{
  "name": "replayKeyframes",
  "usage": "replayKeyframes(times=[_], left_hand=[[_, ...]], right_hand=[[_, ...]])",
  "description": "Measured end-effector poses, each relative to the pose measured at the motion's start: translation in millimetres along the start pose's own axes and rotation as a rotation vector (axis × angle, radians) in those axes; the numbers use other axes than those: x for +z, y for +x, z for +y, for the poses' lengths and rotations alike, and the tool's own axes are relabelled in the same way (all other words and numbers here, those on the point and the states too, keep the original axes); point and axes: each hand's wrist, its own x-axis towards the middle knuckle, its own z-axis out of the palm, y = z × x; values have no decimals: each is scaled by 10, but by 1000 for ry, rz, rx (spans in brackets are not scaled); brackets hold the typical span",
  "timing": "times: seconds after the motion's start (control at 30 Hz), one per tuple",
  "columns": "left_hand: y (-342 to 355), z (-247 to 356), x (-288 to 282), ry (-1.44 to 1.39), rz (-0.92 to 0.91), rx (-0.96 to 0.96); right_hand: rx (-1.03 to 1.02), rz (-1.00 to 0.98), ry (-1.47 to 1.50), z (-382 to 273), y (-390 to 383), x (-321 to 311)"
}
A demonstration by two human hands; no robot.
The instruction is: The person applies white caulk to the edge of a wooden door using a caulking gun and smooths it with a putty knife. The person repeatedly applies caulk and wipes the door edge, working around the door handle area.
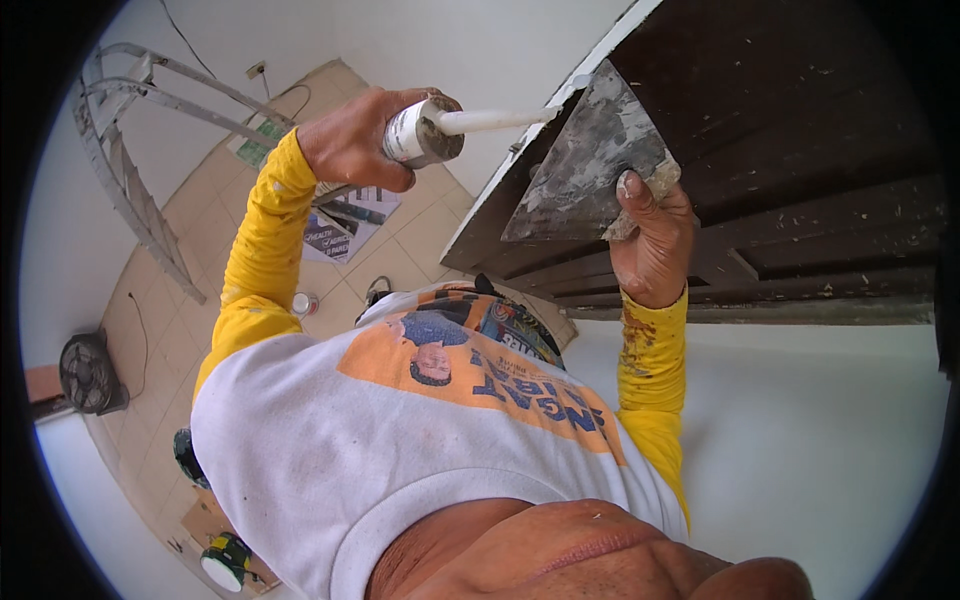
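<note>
My left hand [360, 140] is wrapped round a white, grey-smeared sealant cartridge [405, 135]. Its long white nozzle [495, 120] points right, and the tip meets the pale edge strip [545, 105] beside a dark brown panelled door [790, 130]. My right hand [655, 245] grips a broad, triangular putty knife [590, 150] with the thumb on top. Grey and white filler stains its blade, which lies over the door's edge close to the nozzle tip. Crusted filler covers the part near my thumb. Yellow sleeves cover both forearms.
A metal stepladder [125, 185] stands at the far left on the tiled floor [400, 265]. Below it are a black fan [90, 372] and its cord. Printed sheeting [350, 225], a small can [305, 303] and a green-and-white tub [225, 562] are on the floor. A white wall [800, 420] borders the door.
</note>
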Motion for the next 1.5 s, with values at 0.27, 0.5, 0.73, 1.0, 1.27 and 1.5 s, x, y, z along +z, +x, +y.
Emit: replayKeyframes(times=[0.27, 0.5, 0.73, 1.0, 1.27, 1.5], left_hand=[[-22, -116, 8, 54, -6, -19], [12, -2, 79, -22, -66, -159], [34, 27, 80, -37, -80, -201], [40, 52, 13, -50, -88, -177], [-17, 103, -27, -58, 15, -23], [-16, 96, -78, -78, -56, 24]], right_hand=[[-166, -13, -362, -9, -14, -31], [-268, -27, -583, 97, -91, -111], [-939, -237, -1317, 211, -41, -251], [-1116, -248, -1550, 190, -94, -268], [-1166, -175, -1636, 246, -36, -361], [-1191, -170, -1548, 213, -52, -349]])
